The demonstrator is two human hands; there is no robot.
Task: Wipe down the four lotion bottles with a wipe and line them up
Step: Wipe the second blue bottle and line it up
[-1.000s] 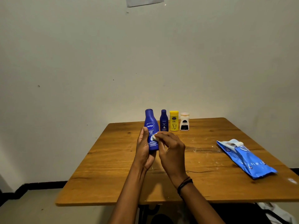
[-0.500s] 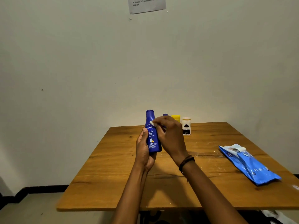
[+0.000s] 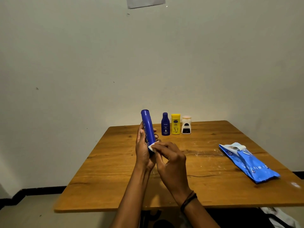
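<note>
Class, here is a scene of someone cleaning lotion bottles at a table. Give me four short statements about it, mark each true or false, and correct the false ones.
1. The left hand holds the tall blue plastic lotion bottle up off the wooden table. True.
2. The right hand pinches the small white wipe against the bottle's top end. False: the wipe is at the bottle's lower end.
3. The small dark blue bottle, the yellow bottle and the white bottle with a black label stand upright in a row near the table's far edge. True.
4. The blue plastic wipes pack lies left of the hands. False: it lies to their right.
</note>
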